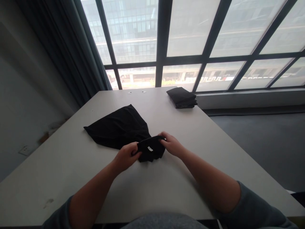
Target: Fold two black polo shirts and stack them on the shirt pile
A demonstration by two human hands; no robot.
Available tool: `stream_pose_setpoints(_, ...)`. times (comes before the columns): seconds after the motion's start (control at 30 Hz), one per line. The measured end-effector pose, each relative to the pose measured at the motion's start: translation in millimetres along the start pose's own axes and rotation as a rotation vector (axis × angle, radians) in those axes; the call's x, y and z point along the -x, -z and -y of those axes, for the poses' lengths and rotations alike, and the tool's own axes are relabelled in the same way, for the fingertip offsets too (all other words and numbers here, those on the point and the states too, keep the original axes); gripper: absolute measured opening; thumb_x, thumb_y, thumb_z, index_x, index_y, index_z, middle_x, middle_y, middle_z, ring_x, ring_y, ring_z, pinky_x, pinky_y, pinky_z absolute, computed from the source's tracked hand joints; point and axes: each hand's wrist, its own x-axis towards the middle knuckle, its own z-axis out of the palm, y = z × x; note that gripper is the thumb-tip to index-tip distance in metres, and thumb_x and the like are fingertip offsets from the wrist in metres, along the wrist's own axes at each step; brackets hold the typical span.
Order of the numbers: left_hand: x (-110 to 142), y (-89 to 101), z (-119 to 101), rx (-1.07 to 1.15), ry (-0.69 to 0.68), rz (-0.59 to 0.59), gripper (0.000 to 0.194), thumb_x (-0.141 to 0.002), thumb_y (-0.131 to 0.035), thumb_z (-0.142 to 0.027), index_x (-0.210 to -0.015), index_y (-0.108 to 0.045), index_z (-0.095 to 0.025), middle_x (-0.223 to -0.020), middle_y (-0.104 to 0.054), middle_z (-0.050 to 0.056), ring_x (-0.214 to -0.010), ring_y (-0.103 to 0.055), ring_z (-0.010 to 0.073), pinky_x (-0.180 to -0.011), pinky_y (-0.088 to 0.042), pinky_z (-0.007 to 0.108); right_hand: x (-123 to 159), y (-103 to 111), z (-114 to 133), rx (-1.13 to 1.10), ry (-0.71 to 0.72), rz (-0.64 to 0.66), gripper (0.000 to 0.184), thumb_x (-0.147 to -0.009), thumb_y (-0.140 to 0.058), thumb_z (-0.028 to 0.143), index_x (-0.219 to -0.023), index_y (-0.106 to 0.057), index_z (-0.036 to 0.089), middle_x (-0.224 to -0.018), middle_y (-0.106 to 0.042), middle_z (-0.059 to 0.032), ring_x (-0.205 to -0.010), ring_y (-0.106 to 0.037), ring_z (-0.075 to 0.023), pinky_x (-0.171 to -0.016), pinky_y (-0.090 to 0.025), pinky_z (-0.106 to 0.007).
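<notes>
1. Black garment (121, 128) lies spread on the white tabletop (190, 133), its near end bunched and lifted.
2. Left hand (126, 156) and right hand (172, 144) each pinch that end.
3. Stack of folded black cloths (182, 97) sits at the far edge.
4. Behind: large windows (190, 31), grey curtain (71, 54).

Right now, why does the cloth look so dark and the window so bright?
In the head view, daylight floods the window and washes it pale, so the black cloth held by the left hand and right hand loses its folds; the stack of cloths is dark too, and the frame bars bend near the edges.
</notes>
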Motion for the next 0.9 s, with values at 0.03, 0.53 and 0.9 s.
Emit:
stream_pose_setpoints(0.03,-0.5,0.1,1.4,0.084,0.020,-0.109,0.027,-0.093,-0.059,-0.028,-0.079,-0.037,-0.021,-0.095,-0.062,0.002,-0.077,-0.054,0.0122,-0.069,-0.044,0.024,1.6,4.0,2.7,-0.043,0.001,-0.025,0.013,-0.087,-0.052,0.033,-0.092,-0.057,0.022,-0.091,-0.064,-0.0013,-0.086,-0.057,-0.0191,-0.079,-0.044,-0.032)
stream_pose_setpoints(0.53,-5.9,45.4,-88.0,-0.011,0.103,0.324,0.079,-0.074,-0.086,-0.042,-0.144,-0.050,-0.030,-0.107,-0.074,0.004,-0.089,-0.072,0.0260,-0.072,-0.056,0.032,23.2,72.1,101.8,0.122,0.269,0.203,0.032,-0.083,-0.076,0.047,-0.098,-0.062,0.022,-0.080,-0.067,0.0005,-0.073,-0.060,-0.0168,-0.062,-0.043,-0.027)
stream_pose_setpoints(0.9,-93.6,157.2,-130.9,-0.549,0.103,-0.332,0.046,-0.084,-0.068,-0.035,-0.128,-0.064,-0.026,-0.099,-0.075,0.003,-0.084,-0.071,0.0255,-0.071,-0.051,0.032,-29.7,176.5,203.7,0.218,0.470,0.090,0.031,-0.078,-0.086,0.033,-0.108,-0.077,0.027,-0.095,-0.075,-0.0033,-0.089,-0.072,-0.0264,-0.077,-0.062,-0.042)
